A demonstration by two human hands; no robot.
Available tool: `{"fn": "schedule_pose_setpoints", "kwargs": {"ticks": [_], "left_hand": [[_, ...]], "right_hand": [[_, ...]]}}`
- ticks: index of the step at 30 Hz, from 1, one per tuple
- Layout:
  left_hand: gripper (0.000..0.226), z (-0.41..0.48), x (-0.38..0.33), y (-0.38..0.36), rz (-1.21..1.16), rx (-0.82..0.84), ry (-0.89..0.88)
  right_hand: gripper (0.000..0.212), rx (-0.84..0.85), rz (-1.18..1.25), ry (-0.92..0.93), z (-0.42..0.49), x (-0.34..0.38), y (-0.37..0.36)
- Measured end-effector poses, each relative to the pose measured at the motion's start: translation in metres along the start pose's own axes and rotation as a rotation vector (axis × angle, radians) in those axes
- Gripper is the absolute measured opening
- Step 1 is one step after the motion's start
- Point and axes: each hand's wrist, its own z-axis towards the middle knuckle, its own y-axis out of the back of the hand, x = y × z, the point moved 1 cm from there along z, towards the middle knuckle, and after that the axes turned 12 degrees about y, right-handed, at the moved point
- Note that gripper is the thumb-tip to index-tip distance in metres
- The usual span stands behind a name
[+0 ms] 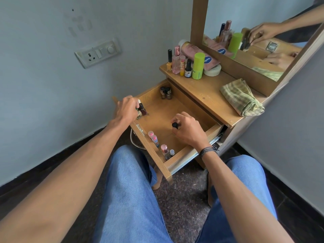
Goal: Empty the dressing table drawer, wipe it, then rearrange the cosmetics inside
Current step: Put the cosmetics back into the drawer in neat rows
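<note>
The wooden drawer [185,155] of the dressing table is pulled out. My left hand [127,109] grips several small nail-polish bottles [141,109] at the drawer's left corner. Over the drawer's middle, my right hand [188,130] holds a small bottle with a black cap [175,125]. Three dark bottles [165,92] stand in the far corner. Two pink-capped tubes [153,137] and a few small bottles [167,151] line the front wall.
More cosmetics [188,64] stand on the tabletop: a green cylinder, a pink tube, polishes, a tape roll. A folded green checked cloth [242,97] lies at the table's right. A mirror [259,41] stands behind. My knees in jeans are below the drawer.
</note>
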Motion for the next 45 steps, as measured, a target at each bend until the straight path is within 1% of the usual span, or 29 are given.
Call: {"fn": "schedule_pose_setpoints", "kwargs": {"ticks": [8,15,21,24,28,33,39,45], "left_hand": [[0.026,0.002,-0.004,-0.004,0.02,-0.03,0.019],[0.029,0.006,-0.002,-0.007,-0.04,-0.041,0.039],[0.032,0.002,-0.003,-0.005,-0.04,-0.037,0.03],[0.036,-0.001,-0.003,-0.005,-0.028,-0.032,0.008],[0.04,-0.001,-0.001,-0.008,-0.032,-0.051,-0.004],[0.045,0.001,0.002,-0.013,-0.029,-0.081,-0.068],[0.046,0.002,0.003,-0.015,-0.068,-0.064,-0.138],[0.034,0.003,0.007,-0.016,-0.062,-0.03,-0.152]], "right_hand": [[0.021,-0.008,-0.001,0.002,0.001,-0.001,-0.002],[0.021,-0.003,-0.007,-0.008,0.001,0.0,-0.002],[0.032,0.034,-0.019,-0.037,0.001,0.001,0.0],[0.038,0.051,-0.043,-0.07,0.002,0.0,-0.002],[0.039,0.086,-0.116,-0.118,0.002,0.0,-0.006],[0.024,0.112,-0.183,-0.179,0.003,0.0,-0.009],[0.022,0.137,-0.097,-0.305,0.018,-0.007,-0.008],[0.033,0.069,-0.038,-0.373,0.049,-0.008,-0.007]]}}
